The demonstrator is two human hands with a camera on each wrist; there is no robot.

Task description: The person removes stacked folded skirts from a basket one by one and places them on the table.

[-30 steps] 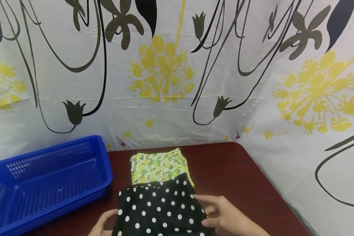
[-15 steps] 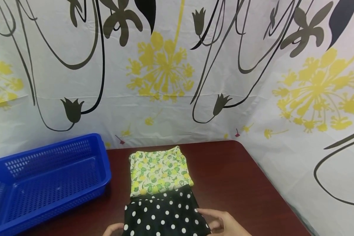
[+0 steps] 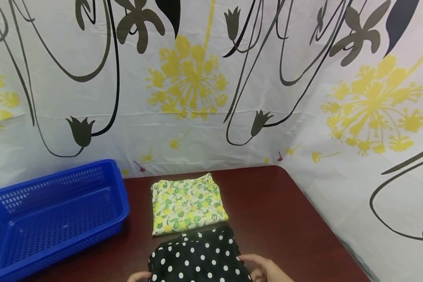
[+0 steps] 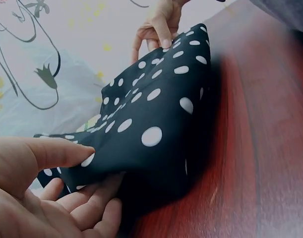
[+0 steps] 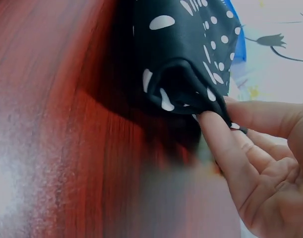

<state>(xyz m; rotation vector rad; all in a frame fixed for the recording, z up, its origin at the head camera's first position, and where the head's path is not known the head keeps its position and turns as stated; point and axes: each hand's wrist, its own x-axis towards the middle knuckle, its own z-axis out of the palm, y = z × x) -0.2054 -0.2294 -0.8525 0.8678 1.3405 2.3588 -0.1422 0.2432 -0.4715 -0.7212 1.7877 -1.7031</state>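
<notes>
A folded black cloth with white polka dots [image 3: 197, 258] is held between both hands at the bottom of the head view. My left hand [image 4: 67, 193] pinches its left side, thumb on top and fingers underneath. On the other side my right hand [image 5: 260, 158] pinches the edge between thumb and forefinger, beside a rolled, hollow fold. Just beyond the black cloth, a folded white cloth with a yellow and green lemon print [image 3: 188, 203] lies flat on the table. The near part of the black cloth is cut off by the head view's lower edge.
At the left stands a blue perforated plastic basket [image 3: 121, 207]. The dark red-brown table [image 3: 268, 219] has a rounded far right corner. Behind and to the right hangs a white sheet [image 3: 204, 152] with flower prints.
Both hands have drawn the black cloth toward the near edge, off the lemon-print cloth. The lemon-print cloth now shows whole, with a strip of table between the two.
</notes>
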